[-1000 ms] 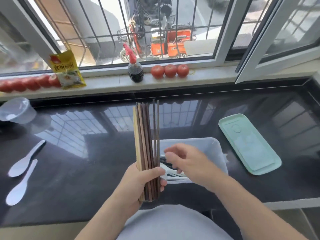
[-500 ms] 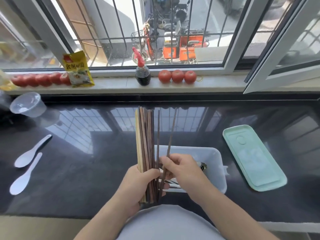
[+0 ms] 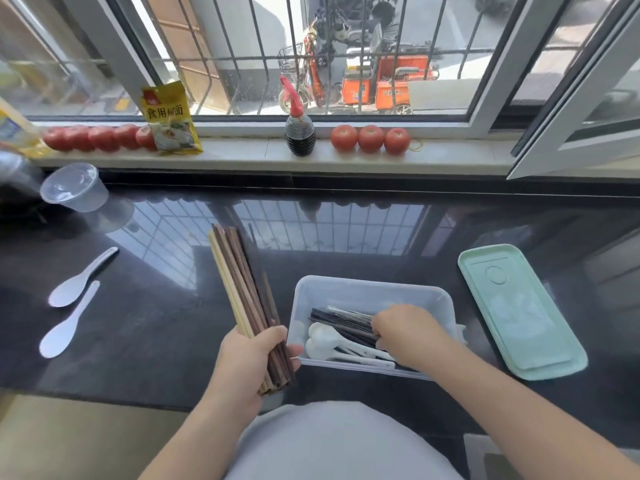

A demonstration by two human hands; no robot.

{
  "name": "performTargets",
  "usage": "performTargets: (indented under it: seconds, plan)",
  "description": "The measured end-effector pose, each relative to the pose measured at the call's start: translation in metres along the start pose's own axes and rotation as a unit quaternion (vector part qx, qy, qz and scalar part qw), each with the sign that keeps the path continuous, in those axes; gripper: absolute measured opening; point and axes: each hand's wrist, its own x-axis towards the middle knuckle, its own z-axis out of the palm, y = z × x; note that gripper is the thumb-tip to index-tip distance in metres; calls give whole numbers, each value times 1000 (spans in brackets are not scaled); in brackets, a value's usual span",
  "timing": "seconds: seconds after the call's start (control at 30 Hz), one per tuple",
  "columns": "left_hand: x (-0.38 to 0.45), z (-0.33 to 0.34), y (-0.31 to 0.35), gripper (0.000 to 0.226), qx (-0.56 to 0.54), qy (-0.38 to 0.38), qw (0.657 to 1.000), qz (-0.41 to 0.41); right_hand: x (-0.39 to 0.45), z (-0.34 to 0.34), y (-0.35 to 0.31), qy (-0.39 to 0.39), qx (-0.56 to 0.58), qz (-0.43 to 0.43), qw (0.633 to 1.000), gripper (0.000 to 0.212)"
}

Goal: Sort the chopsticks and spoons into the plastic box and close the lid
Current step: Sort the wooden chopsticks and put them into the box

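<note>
Hands: right hand inside plastic box (dark chopsticks, white spoons).

Right hand fingertips hidden among boxed chopsticks, grip unclear, yellow bottle cut off left

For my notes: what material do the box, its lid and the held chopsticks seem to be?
Box: translucent, frosted plastic; contents show dimly through its wall.
Lid: opaque mint-green plastic, moulded ridges, slight sheen.
Chopsticks: probably wood or bamboo; matt brown and pale tan.
</note>
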Motion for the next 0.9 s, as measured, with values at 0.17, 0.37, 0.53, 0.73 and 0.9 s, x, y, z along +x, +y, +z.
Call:
performTargets:
  seconds: [0.17,0.37,0.53,0.73,0.9]
  plan:
    - [-8,-2,-2,19,32,-39,999,3,22,20,-3,7,-18,32,999,13]
    - [-4,2,5,14,43,-64,997,24,5,4,-2,46,258,75,962,24]
    - [-7,23,9,13,66,-143,986,54,-21,-28,-50,33,692,25,721,26]
    - [-7,30,8,25,92,-169,981,40,-30,-34,-58,167,772,71,610,16]
    - [3,8,1,29,55,-95,994,7,-49,-46,8,262,492,19,830,18]
